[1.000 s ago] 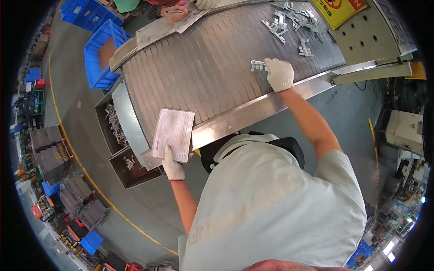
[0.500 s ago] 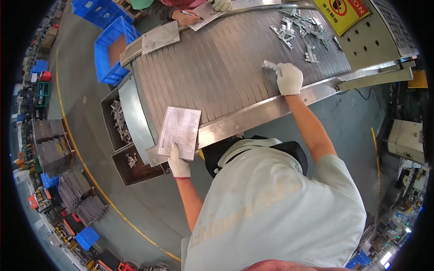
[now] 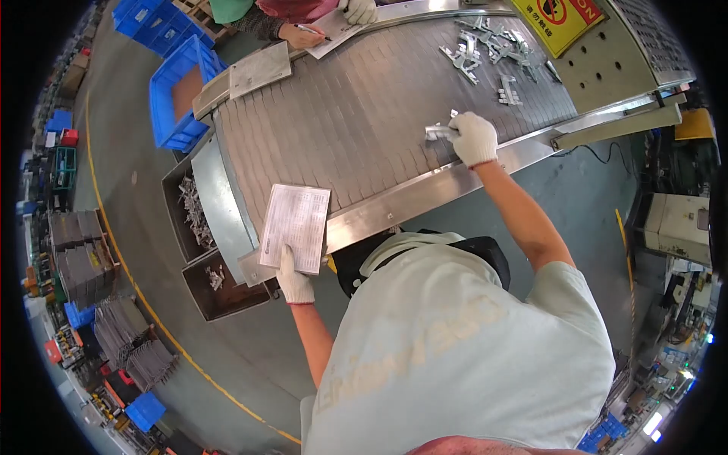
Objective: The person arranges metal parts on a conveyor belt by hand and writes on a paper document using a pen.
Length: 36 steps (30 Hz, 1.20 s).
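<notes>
My left hand point(image 3: 294, 280), in a white glove, grips the lower edge of a printed sheet point(image 3: 296, 226), thumb on top, over the near left corner of the slatted metal conveyor point(image 3: 341, 114). Toward the conveyor's near edge, my gloved right hand point(image 3: 475, 139) is closed on a shiny metal part point(image 3: 439, 133) that points left. Another small piece of metal shows just above its fingers; whether it belongs to the same part I cannot tell. Beyond this hand lie a single metal bracket point(image 3: 509, 90) and a loose pile of brackets point(image 3: 497, 47).
A co-worker's bare hand point(image 3: 300, 35) holds a pen over a paper at the far side; their gloved hand point(image 3: 359, 10) rests there. A metal plate point(image 3: 260, 70) lies nearby. Blue crates point(image 3: 182, 91), bins of parts point(image 3: 216, 284) and a yellow warning sign point(image 3: 557, 23) surround the conveyor.
The metal part in my right hand has turned and moved slightly lower over the conveyor. The view has shifted a little. My left hand still holds the sheet.
</notes>
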### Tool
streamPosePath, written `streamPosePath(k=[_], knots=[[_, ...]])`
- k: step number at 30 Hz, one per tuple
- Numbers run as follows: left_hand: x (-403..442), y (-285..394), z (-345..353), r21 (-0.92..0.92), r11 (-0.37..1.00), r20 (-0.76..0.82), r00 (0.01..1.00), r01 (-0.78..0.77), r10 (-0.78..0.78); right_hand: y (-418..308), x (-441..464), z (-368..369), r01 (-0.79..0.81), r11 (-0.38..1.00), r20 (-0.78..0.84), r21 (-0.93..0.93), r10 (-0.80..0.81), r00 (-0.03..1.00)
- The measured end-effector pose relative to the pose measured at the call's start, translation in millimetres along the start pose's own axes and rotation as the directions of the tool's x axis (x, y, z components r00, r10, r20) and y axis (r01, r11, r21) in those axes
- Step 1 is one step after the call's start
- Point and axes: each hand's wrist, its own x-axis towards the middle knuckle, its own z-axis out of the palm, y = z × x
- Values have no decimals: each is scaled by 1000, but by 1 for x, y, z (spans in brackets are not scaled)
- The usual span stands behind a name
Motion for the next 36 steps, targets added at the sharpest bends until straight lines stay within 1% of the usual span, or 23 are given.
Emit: streamPosePath(k=[1, 3, 4, 6, 7, 10, 13, 14, 16, 17, 20, 23, 26, 27, 28, 29, 30, 31, 33, 34, 35, 36], knots=[[-2, 2, 4, 11, 1000, 4, 1000, -14, 14, 0, 9, -4, -64, 998, 63, 24, 63, 996], [0, 1, 1, 3, 1000, 11, 1000, 17, -17, 7, 37, -7, -203, 978, 193, 55, 189, 963], [0, 1, -1, 0, 999, 16, 999, 33, -33, 13, 47, -4, -275, 960, 268, 53, 251, 930], [-3, 4, 6, 3, 1000, 19, 1000, 9, -9, 21, 68, 0, -403, 914, 403, 39, 355, 844], [-3, 5, 7, 3, 1000, 20, 1000, -5, 4, 23, 71, 1, -437, 898, 423, 58, 374, 826], [12, -14, -13, -4, 1000, -13, 1000, -24, 24, 33, 75, 2, -397, 916, 450, 63, 329, 830], [2, -2, 0, -5, 1000, -4, 1000, 12, -12, 62, 76, 23, -392, 906, 374, 162, 311, 874], [2, -3, -2, -3, 1000, -7, 1000, 19, -19, 76, 75, 32, -443, 854, 410, 274, 313, 857], [5, -5, -6, -1, 999, -7, 999, 33, -33, 101, 74, 43, -532, 702, 476, 473, 304, 825], [6, -5, -6, -2, 999, 5, 999, 39, -39, 66, 59, 6, -750, 199, 660, 631, 370, 653], [8, -4, -10, -4, 999, 31, 998, 48, -48, 84, 50, 21, -763, -50, 749, 645, 240, 617], [9, -5, -10, -4, 999, 29, 998, 48, -47, 90, 46, 24, -776, -311, 833, 549, 276, 479], [9, -6, -11, 5, 998, 8, 998, 63, -63, 97, 46, 22, -756, -421, 863, 501, 315, 396], [9, -7, -12, 8, 998, 10, 998, 67, -67, 100, 45, 19, -811, -195, 820, 551, 309, 482], [10, -8, -14, 11, 998, 12, 998, 69, -70, 107, 44, 18, -816, 43, 777, 577, 279, 564], [12, -12, -17, 7, 998, 5, 998, 55, -55, 121, 48, 23, -779, 254, 742, 574, 241, 626], [14, -15, -19, 1, 999, -5, 999, 39, -39, 133, 52, 29, -701, 453, 702, 551, 201, 683], [14, -17, -20, -3, 1000, -16, 1000, 24, -24, 159, 59, 51, -609, 612, 671, 504, 166, 722], [11, -14, -17, -4, 1000, -15, 1000, 13, -13, 156, 66, 51, -670, 612, 693, 420, 261, 672], [9, -12, -13, -5, 1000, -12, 1000, 7, -7, 128, 74, 26, -809, 442, 738, 387, 378, 559], [7, -10, -9, 11, 1000, -17, 1000, -4, 4, 110, 78, 10, -906, 247, 777, 343, 467, 421], [5, -8, -3, 27, 1000, -23, 1000, -14, 15, 119, 86, 17, -838, 445, 754, 314, 419, 505]])
